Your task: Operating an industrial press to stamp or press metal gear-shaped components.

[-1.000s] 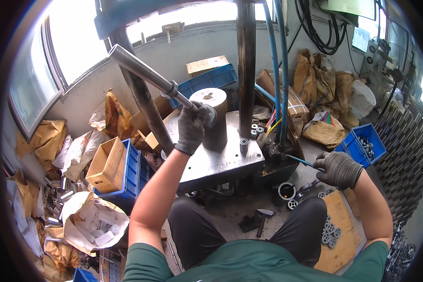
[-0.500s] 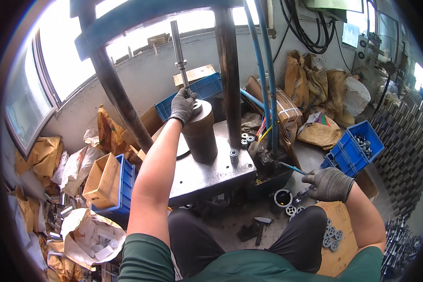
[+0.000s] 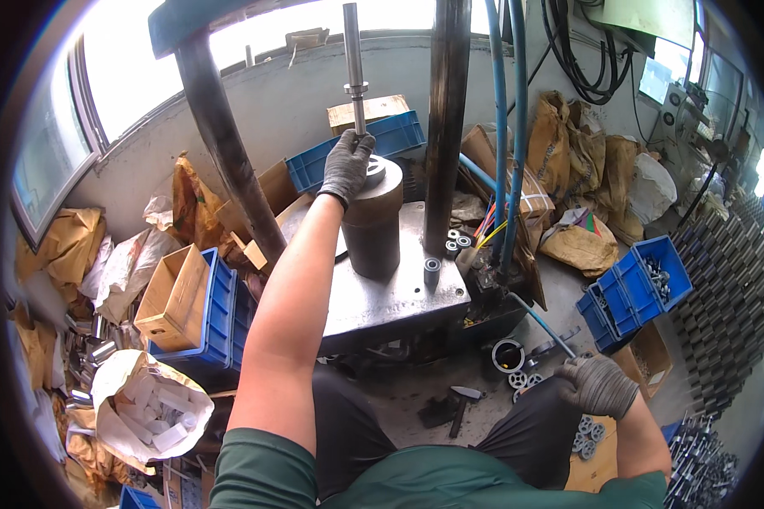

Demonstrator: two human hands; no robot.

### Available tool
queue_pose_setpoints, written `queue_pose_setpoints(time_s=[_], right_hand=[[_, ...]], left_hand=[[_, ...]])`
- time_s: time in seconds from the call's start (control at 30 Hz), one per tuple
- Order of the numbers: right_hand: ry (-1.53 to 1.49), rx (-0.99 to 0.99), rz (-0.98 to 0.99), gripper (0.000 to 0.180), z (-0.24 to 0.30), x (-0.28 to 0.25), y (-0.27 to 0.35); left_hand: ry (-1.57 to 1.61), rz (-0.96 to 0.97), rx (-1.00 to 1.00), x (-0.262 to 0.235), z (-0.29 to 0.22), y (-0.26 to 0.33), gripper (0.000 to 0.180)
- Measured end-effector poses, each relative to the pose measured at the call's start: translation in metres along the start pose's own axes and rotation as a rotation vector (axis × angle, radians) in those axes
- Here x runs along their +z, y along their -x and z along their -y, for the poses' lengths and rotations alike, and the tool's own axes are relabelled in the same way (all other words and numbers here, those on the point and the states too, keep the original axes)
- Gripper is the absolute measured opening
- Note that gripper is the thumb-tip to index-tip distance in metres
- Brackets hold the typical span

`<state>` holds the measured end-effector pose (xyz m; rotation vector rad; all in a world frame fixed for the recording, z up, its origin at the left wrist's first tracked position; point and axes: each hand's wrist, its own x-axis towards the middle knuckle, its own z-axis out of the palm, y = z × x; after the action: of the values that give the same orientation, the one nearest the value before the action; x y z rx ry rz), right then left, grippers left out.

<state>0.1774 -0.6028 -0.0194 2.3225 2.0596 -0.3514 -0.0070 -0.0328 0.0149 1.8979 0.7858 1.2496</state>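
Note:
My left hand [image 3: 348, 167], in a dark grey knit glove, is closed around the lower end of a steel shaft [image 3: 353, 51] with a collar partway along it. The shaft stands nearly upright over a ring-shaped part [image 3: 373, 172] on top of a thick dark metal cylinder [image 3: 373, 242]; its bottom end is hidden by my fingers. That cylinder rests on the steel plate [image 3: 348, 310] of a press frame. Low on the right, my gloved right hand [image 3: 601, 386] is wrapped round the end of a blue-handled lever [image 3: 539, 321], which slopes down from the machine's base.
Press posts [image 3: 446, 127] flank the cylinder. A small bearing-like sleeve [image 3: 432, 270] stands at the plate's right corner. A hammer [image 3: 460, 407] lies on the floor between my legs. Blue bins [image 3: 632, 293] hold metal parts at right; an open white sack [image 3: 127, 365] sits left.
My right hand has moved downward with the lever, which now slopes more steeply. The left hand keeps its grip on the shaft. The whole view has shifted and turned slightly.

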Motion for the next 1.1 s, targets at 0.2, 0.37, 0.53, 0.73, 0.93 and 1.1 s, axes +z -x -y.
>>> queue_pose_setpoints(time_s=[0.2, 0.37, 0.53, 0.73, 0.93, 1.1], right_hand=[[-0.113, 0.160, -0.090, 0.027, 0.009, 0.035, 0.019], [-0.058, 0.229, -0.128, 0.025, 0.016, 0.037, 0.018], [-0.094, 0.252, -0.195, 0.025, 0.024, 0.032, 0.016], [-0.163, 0.274, -0.252, 0.024, 0.028, 0.030, 0.014], [-0.204, 0.284, -0.271, 0.024, 0.027, 0.033, 0.015], [-0.193, 0.308, -0.282, 0.025, 0.025, 0.036, 0.015]], left_hand=[[-0.026, -0.004, -0.004, -0.001, -0.002, 0.001, 0.026], [-0.227, -0.020, 0.047, -0.002, -0.009, 0.008, 0.024], [-0.097, -0.048, 0.046, 0.003, -0.012, 0.011, 0.029], [-0.101, -0.023, 0.025, 0.001, -0.005, 0.001, 0.029], [-0.249, -0.008, 0.021, -0.001, -0.010, 0.008, 0.035], [-0.036, -0.015, 0.000, -0.004, -0.013, 0.008, 0.037]])
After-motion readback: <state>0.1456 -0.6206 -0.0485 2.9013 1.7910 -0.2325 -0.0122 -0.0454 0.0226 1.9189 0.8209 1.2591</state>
